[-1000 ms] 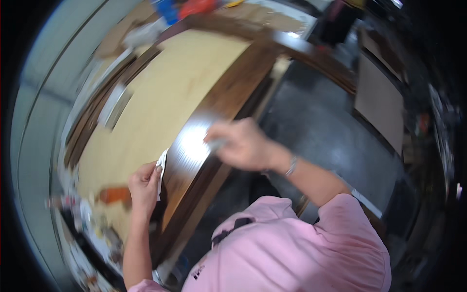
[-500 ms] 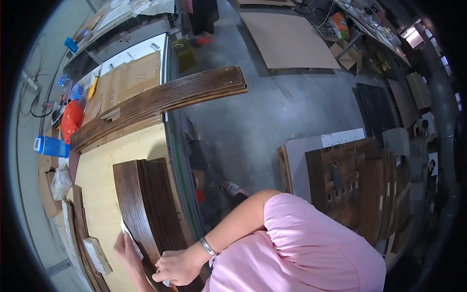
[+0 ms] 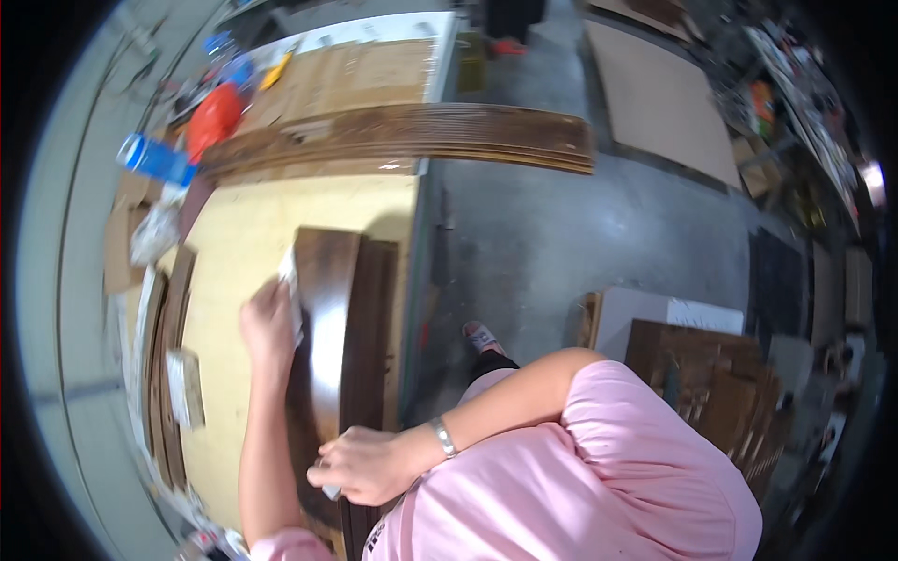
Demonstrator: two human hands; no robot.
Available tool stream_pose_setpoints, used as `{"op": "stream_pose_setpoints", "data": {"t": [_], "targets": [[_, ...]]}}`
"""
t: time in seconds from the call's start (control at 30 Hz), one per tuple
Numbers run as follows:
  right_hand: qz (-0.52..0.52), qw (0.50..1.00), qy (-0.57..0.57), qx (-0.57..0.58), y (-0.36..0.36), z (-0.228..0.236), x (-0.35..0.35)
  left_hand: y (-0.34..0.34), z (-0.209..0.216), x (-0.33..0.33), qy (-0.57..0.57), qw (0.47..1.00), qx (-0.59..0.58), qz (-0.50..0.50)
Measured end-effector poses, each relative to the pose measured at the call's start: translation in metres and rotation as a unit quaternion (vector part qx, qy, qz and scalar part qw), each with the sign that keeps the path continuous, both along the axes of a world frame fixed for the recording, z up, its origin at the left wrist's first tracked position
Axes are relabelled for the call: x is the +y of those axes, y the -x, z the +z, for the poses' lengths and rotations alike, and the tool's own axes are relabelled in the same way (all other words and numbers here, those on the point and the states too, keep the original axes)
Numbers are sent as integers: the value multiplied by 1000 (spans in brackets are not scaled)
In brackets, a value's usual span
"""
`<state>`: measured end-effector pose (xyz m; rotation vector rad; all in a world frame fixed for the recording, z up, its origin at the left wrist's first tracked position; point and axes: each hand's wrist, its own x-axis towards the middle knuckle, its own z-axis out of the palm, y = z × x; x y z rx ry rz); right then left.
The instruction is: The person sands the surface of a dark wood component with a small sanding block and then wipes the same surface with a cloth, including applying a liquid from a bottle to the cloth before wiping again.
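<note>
A dark brown wooden board (image 3: 327,266) lies lengthwise in front of me, with more dark boards (image 3: 376,309) stacked against its right side. My left hand (image 3: 268,323) is closed on a thin white sheet (image 3: 290,280), pressed along the board's left edge; whether it is cloth or paper I cannot tell. Over the near part of the same board rests my right hand (image 3: 369,465), fingers curled. A small pale bit (image 3: 331,491) pokes out beneath them, too hidden to name.
Across the table's far part lie long stacked planks (image 3: 449,131), jutting past its right edge. At left are narrow wood strips (image 3: 173,327), a whitish block (image 3: 185,388), a blue-and-white container (image 3: 154,159) and a red bag (image 3: 215,117). More brown panels (image 3: 692,360) stand at right.
My left hand has slid away from me along the board's left edge with the white sheet. My right hand stays on the board's near part. The whole view has turned and shifted.
</note>
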<state>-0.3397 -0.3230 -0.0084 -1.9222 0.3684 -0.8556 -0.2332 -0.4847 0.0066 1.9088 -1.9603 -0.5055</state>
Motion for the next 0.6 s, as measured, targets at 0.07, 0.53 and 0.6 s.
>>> {"op": "stream_pose_setpoints", "data": {"t": [0.07, 0.53, 0.6], "targets": [[26, 1000, 3, -6, -4, 8, 2, 8, 9, -17, 16, 1000, -16, 3], [-59, 997, 43, -28, -26, -5, 12, -260, 2, 278, -269, 917, -290, 39], [-94, 993, 57, -38, -31, -11, 9, -244, 25, 227, -25, 929, -348, -121]]}}
